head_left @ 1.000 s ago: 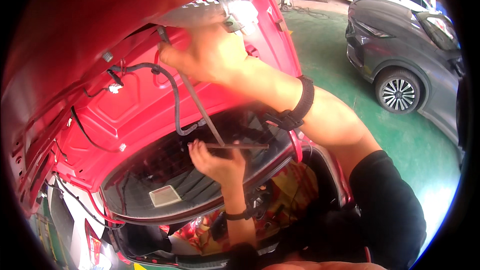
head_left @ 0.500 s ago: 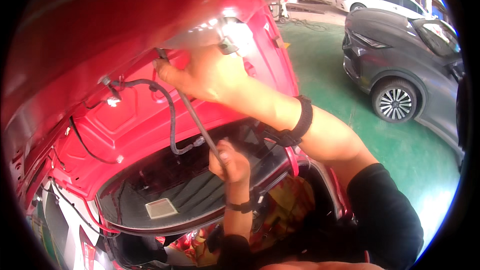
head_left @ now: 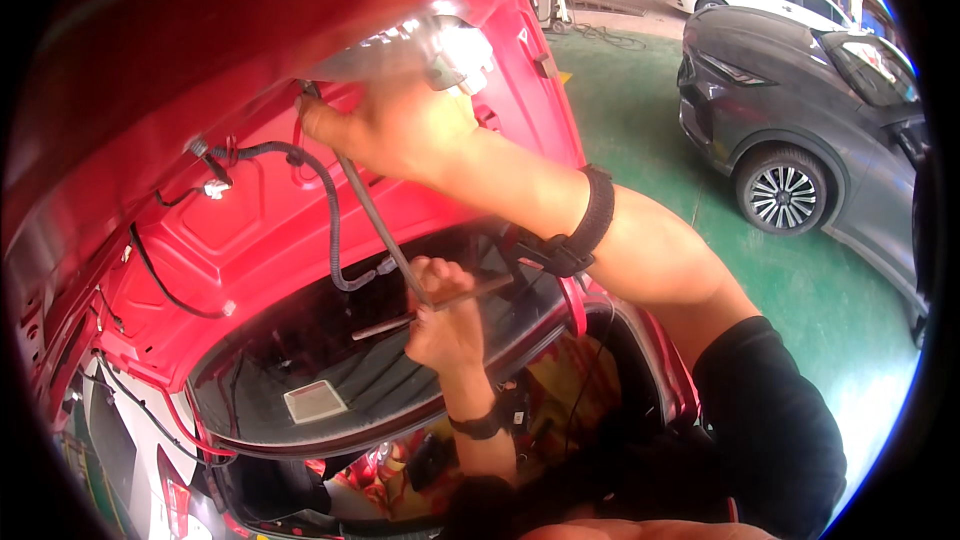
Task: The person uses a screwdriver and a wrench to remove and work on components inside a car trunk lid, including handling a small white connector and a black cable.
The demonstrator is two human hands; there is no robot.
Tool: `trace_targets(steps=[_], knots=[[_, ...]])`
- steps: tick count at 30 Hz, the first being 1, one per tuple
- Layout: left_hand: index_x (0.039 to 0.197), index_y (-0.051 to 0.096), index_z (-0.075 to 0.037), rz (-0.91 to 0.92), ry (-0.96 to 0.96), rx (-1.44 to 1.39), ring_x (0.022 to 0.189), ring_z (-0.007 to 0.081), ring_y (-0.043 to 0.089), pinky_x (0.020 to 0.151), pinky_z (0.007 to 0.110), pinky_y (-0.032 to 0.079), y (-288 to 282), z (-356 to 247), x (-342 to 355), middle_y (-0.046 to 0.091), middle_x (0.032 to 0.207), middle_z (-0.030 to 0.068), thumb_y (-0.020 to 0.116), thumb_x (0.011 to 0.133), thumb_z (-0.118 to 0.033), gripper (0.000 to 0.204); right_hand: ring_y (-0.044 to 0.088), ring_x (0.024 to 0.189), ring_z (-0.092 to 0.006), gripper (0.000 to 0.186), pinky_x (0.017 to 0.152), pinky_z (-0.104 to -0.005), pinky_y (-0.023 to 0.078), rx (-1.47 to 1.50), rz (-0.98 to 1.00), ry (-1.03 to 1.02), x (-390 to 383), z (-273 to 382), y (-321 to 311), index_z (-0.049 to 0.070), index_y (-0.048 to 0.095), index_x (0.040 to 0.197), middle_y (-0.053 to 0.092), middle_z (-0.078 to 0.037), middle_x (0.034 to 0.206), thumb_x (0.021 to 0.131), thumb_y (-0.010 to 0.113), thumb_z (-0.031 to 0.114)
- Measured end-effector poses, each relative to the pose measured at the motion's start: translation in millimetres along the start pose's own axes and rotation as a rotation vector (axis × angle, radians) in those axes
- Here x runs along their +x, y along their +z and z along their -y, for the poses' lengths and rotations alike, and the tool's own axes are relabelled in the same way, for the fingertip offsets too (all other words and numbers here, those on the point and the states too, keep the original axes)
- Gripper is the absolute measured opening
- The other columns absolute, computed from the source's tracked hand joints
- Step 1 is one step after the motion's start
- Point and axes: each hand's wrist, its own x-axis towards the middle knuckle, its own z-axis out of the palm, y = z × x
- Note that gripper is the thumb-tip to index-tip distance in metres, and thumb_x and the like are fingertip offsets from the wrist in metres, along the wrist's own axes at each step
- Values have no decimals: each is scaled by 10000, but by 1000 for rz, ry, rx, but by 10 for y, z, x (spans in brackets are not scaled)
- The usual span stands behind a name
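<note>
While we are looking up from the head view at the raised red tailgate [head_left: 250,240], our right hand [head_left: 400,130] is pressing its fingers together around the upper end of a grey rod [head_left: 380,230] near the tailgate's top edge. Below it, beside the tailgate's rear window [head_left: 330,360], our left hand [head_left: 445,315] is closing its fingers on the rod's lower end. A black cable [head_left: 325,210] is hanging loose on the tailgate's bare inner panel, so refitting looks unfinished. Grey car [head_left: 800,110] is standing well apart.

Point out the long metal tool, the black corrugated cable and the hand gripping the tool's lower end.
long metal tool [head_left: 375,220], head view, mid-shaft.
black corrugated cable [head_left: 333,225], head view, vertical run.
left hand [head_left: 445,325], head view, back of hand.
</note>
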Motion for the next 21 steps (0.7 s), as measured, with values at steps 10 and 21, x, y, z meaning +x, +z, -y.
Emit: trace_targets(steps=[10, 21], knots=[[1300, 453, 14, -420, 1104, 2381, 1224, 373, 453, 1010, 540, 333, -166, -297, -172, 448, 1363, 180, 766, 823, -475, 752, 666, 790, -339, 411, 722, -441, 551, 114, 94, 134, 70, 149, -36, 85, 716, 1074, 691, -185, 872, 845, 688, 426], [852, 578, -78, -487, 1556, 2112, 721, 192, 549, 752, 353, 263, -186, 30, 378, 629, 807, 7, 479, 1003, -346, 324, 669, 697, -295, 384, 656, -427, 548, 38, 14, 56, 42, 126, -34, 117, 727, 1053, 685, -125, 745, 854, 686, 442]])
